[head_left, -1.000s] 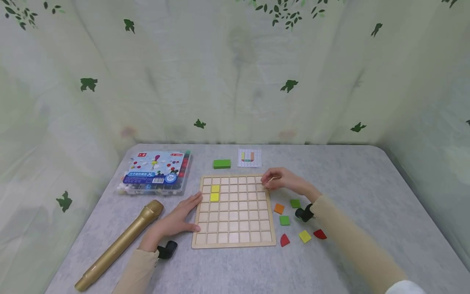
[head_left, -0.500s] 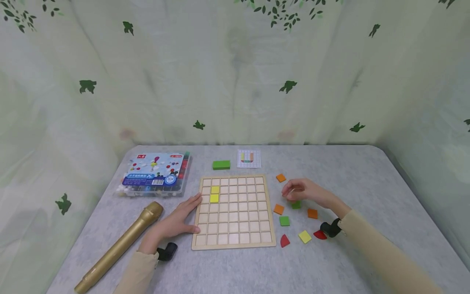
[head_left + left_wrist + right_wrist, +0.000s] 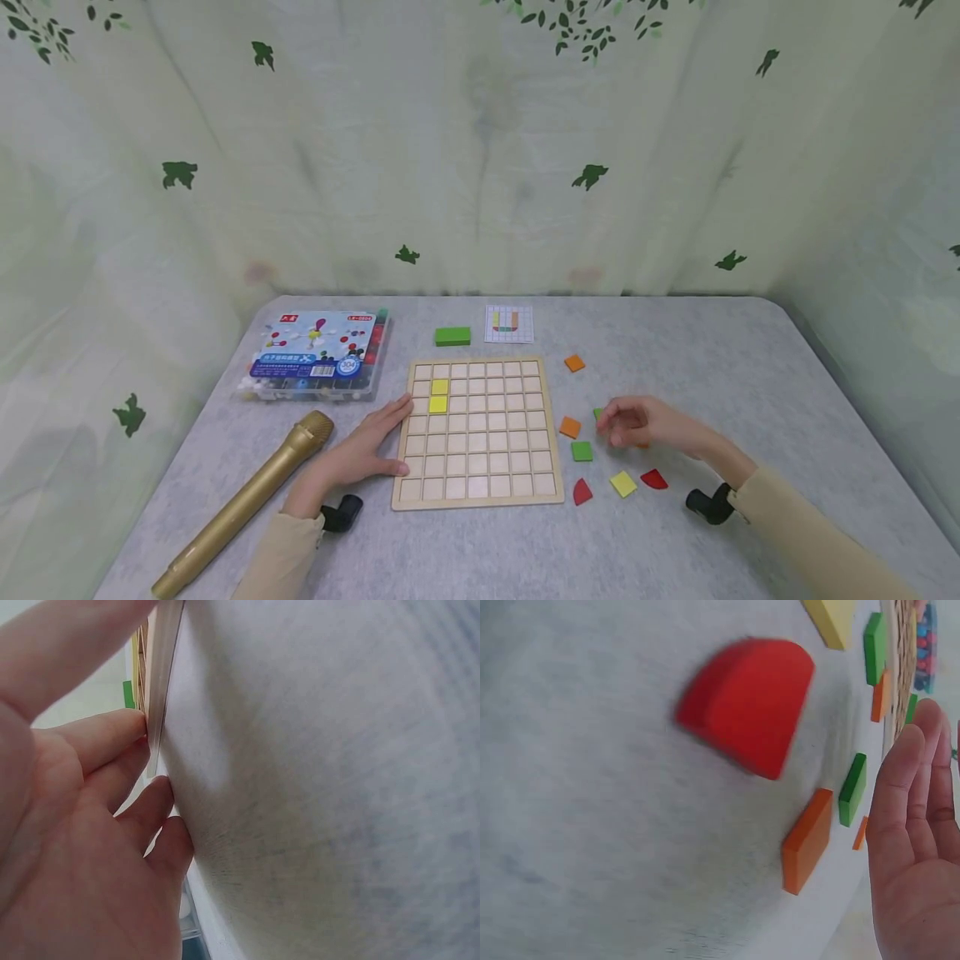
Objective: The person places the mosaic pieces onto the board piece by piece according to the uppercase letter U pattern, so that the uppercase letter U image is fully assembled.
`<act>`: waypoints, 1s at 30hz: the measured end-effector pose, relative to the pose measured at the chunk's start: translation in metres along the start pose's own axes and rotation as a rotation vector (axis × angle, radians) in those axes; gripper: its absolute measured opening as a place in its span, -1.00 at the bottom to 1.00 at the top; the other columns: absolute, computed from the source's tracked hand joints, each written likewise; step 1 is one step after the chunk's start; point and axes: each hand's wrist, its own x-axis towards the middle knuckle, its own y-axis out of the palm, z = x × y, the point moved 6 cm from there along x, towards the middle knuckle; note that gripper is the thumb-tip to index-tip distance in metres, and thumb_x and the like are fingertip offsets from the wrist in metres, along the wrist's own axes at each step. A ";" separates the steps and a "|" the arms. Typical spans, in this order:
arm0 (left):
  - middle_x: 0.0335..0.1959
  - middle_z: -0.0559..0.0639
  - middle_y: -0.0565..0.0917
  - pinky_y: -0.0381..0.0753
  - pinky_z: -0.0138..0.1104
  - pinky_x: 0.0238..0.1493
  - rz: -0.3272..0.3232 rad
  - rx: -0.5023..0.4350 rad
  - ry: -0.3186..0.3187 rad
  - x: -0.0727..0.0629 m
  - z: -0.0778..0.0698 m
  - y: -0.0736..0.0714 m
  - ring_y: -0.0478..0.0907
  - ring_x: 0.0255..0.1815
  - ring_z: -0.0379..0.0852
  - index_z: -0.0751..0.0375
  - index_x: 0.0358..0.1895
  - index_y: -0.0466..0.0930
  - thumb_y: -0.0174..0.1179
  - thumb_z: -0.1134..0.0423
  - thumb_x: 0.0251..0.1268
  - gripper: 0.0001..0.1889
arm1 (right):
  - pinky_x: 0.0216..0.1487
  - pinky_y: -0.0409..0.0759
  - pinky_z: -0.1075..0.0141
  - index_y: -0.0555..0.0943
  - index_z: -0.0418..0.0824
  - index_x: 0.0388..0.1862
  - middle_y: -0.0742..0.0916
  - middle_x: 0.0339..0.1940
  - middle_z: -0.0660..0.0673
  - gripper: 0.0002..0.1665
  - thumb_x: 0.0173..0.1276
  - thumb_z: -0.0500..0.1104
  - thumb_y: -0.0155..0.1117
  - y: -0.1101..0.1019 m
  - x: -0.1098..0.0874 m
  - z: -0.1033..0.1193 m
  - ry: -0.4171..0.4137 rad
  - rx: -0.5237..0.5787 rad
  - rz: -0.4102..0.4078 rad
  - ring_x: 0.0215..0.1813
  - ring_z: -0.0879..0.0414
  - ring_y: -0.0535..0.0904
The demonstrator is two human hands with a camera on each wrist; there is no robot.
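My left hand (image 3: 363, 446) rests with extended fingers and thumb along the left edge of a wooden grid board (image 3: 477, 506). In the left wrist view its fingertips touch the board's side. Two yellow square tiles (image 3: 438, 395) lie in cells near the board's upper left. My right hand (image 3: 648, 425) is over the loose tiles right of the board, fingers loosely bent, nothing seen in them. It partly hides a green tile (image 3: 597, 413) and an orange tile (image 3: 807, 844). A red quarter-round tile (image 3: 750, 705) lies nearest the right wrist camera.
Around the right hand lie other orange (image 3: 570, 427), green (image 3: 582, 451), yellow (image 3: 623, 483) and red (image 3: 582, 492) tiles. Behind the board are a green block (image 3: 453, 336) and a pattern card (image 3: 509, 324). Leftward are a clear plastic kit box (image 3: 315, 354) and a gold microphone (image 3: 243, 504).
My right hand has moved from the board's upper right corner rightward and toward me, over the loose tiles. This uncovers an orange tile near that corner. The left hand stays put.
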 end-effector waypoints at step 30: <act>0.52 0.29 -0.09 -0.11 0.19 0.37 -0.004 0.012 0.007 0.001 0.001 0.000 -0.21 0.48 0.33 0.42 0.48 -0.04 0.35 0.05 0.13 -0.01 | -0.21 0.48 0.36 0.60 -0.03 -0.27 0.59 -0.31 0.10 -0.64 0.07 -0.46 0.33 0.033 -0.024 -0.004 -0.054 -0.398 0.012 -0.24 0.15 0.47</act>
